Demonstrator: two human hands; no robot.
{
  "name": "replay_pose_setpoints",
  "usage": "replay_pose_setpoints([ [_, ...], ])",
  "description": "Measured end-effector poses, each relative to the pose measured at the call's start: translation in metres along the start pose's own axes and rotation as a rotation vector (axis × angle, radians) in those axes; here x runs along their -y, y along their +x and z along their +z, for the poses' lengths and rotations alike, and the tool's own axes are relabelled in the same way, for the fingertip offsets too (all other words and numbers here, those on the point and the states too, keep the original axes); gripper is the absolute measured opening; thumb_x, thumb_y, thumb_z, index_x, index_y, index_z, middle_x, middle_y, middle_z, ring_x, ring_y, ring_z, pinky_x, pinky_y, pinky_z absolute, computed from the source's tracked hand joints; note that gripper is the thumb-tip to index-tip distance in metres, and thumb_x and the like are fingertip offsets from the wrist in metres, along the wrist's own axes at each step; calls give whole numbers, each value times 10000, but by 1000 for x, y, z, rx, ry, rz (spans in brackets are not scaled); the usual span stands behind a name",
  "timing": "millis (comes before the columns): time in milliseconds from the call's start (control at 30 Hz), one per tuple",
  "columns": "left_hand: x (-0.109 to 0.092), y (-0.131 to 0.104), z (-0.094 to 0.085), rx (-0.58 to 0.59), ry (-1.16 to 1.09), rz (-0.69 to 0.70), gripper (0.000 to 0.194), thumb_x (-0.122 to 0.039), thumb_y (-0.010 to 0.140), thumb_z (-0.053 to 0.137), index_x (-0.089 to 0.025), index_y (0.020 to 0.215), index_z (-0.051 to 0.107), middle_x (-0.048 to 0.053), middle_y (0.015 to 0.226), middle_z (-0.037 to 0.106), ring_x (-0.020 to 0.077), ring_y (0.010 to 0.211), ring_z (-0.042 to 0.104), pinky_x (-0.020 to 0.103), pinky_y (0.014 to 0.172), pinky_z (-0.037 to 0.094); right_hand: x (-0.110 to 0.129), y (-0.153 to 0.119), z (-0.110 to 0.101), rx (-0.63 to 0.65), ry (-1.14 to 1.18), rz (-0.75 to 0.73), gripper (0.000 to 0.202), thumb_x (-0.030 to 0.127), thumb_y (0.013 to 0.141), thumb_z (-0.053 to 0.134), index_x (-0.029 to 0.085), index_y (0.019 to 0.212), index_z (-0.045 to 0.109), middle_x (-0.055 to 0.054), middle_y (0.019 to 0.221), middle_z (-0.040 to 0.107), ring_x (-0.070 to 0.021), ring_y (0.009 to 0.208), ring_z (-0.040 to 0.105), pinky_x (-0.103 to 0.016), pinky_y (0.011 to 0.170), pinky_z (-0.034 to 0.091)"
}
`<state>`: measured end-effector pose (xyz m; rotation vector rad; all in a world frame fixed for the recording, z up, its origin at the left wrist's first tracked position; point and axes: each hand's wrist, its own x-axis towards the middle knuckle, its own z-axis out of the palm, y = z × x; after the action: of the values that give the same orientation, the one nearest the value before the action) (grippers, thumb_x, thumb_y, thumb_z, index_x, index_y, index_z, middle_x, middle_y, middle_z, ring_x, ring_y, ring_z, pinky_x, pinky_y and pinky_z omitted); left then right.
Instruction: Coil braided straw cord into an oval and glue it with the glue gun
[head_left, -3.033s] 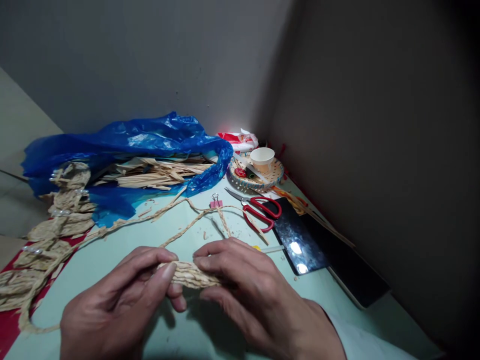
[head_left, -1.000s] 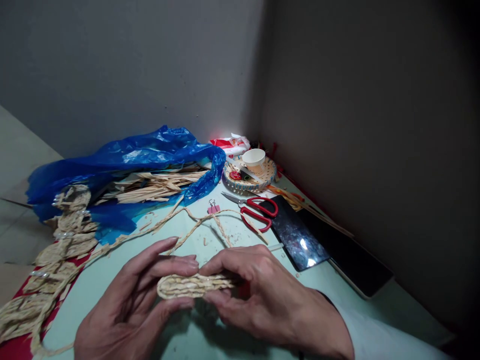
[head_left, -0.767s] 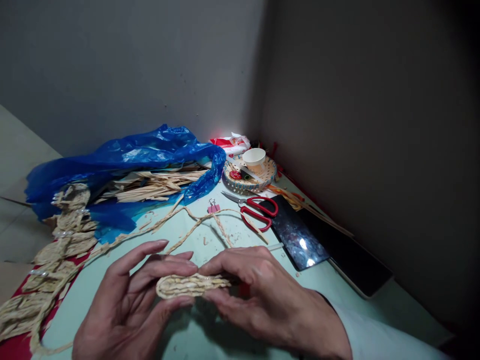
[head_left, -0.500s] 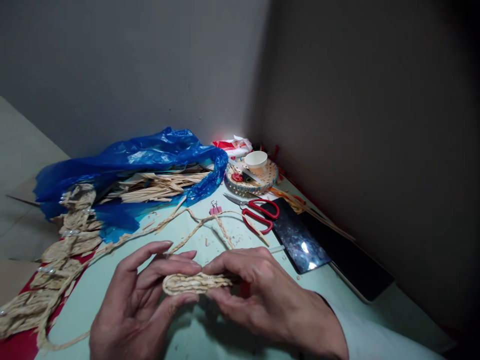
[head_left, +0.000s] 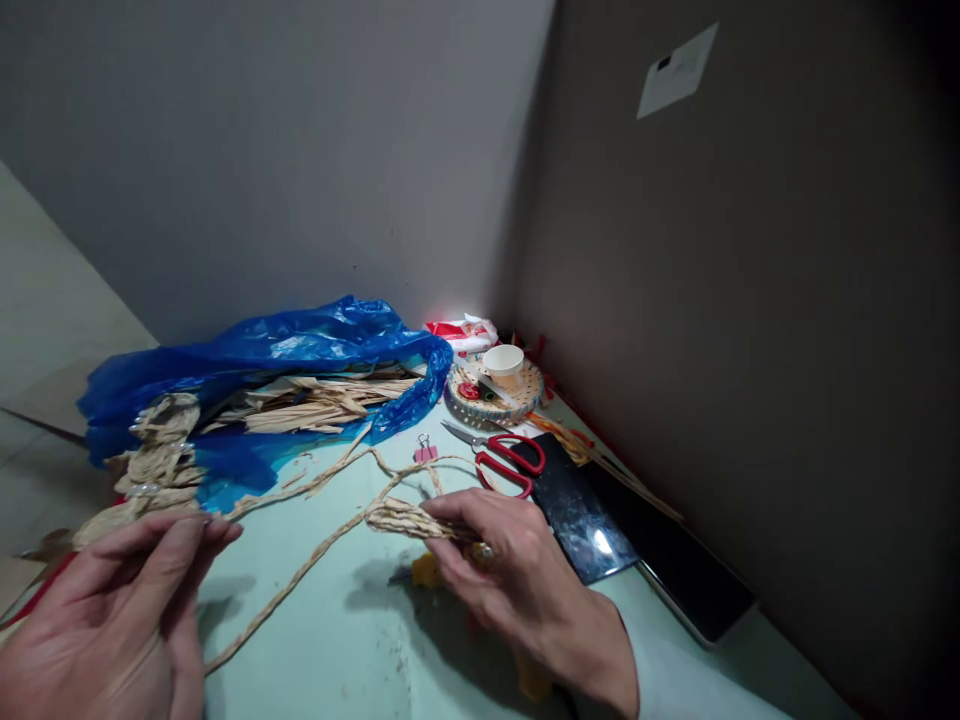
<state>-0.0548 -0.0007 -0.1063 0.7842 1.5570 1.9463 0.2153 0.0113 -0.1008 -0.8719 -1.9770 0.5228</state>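
My right hand pinches a flattened coil of braided straw between thumb and fingers, above the table. A long straw braid runs from near the coil down to the lower left, passing behind my left hand. My left hand is at the lower left, apart from the coil. Its thumb and fingertips are pressed together, and what they hold, if anything, is too small to make out. Under my right hand lies a yellow tool with a dark tip, mostly hidden.
A blue plastic bag of straw strips lies at the back left, near finished straw pieces. Red-handled scissors, a pink binder clip, a woven tray with a white cup and a dark tablet are behind and right.
My left hand has let go of the coil and moved left, its fingers now pinched. My right hand still holds the coil, and the yellow tool now shows beneath it. The view has tilted up slightly.
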Motion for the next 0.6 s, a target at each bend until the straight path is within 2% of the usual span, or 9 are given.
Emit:
replay_pose_setpoints([
  [100, 4, -1, 0, 40, -23, 1, 200, -290, 761, 886, -236, 865, 724, -84, 826, 715, 81, 761, 680, 113, 835, 575, -2, 1, 1, -37, -34, -16, 143, 100, 964, 653, 54, 1073, 734, -112, 894, 787, -198, 742, 729, -287, 697, 566],
  [167, 5, -7, 6, 98, -36, -9, 238, -309, 707, 908, -224, 815, 714, -84, 735, 688, 79, 635, 625, 124, 679, 569, -1, 0, 2, -69, -53, -51, 139, 90, 961, 656, 51, 1075, 725, -109, 886, 785, -195, 735, 725, -286, 690, 570],
  [233, 5, -20, 14, 179, -25, -59, 336, -401, 642, 946, -222, 773, 693, -84, 620, 624, 78, 507, 534, 148, 496, 500, 1, -1, 3, -104, -74, -105, 132, 71, 961, 644, 56, 1071, 716, -103, 881, 781, -191, 729, 715, -289, 689, 568],
  [300, 6, -36, 23, 261, 13, -141, 448, -537, 595, 954, -229, 744, 664, -91, 552, 539, 67, 421, 443, 154, 370, 372, 4, -2, 4, -140, -98, -165, 133, 44, 961, 625, 68, 1067, 702, -99, 876, 776, -186, 709, 697, -295, 674, 560],
  [367, 7, -53, 29, 334, 66, -216, 470, -615, 649, 909, -229, 781, 675, -89, 591, 500, 46, 435, 408, 135, 385, 333, 6, -2, 5, -185, -125, -238, 150, 25, 955, 618, 86, 1079, 678, -105, 890, 778, -187, 689, 683, -305, 651, 548],
  [467, 11, -69, 32, 426, 130, -248, 513, -675, 731, 824, -202, 696, 627, -87, 596, 407, 33, 450, 334, 126, 402, 270, 6, -1, 6, -262, -170, -359, 187, 32, 951, 634, 96, 1127, 634, -131, 923, 790, -199, 669, 675, -326, 617, 524],
  [600, 17, -68, 25, 479, 214, -207, 590, -683, 817, 736, -202, 570, 499, -75, 525, 357, 70, 487, 296, 157, 450, 303, 6, -2, 5, -286, -257, -457, 185, 47, 975, 616, 70, 1159, 621, -152, 969, 812, -210, 680, 697, -341, 590, 505],
])
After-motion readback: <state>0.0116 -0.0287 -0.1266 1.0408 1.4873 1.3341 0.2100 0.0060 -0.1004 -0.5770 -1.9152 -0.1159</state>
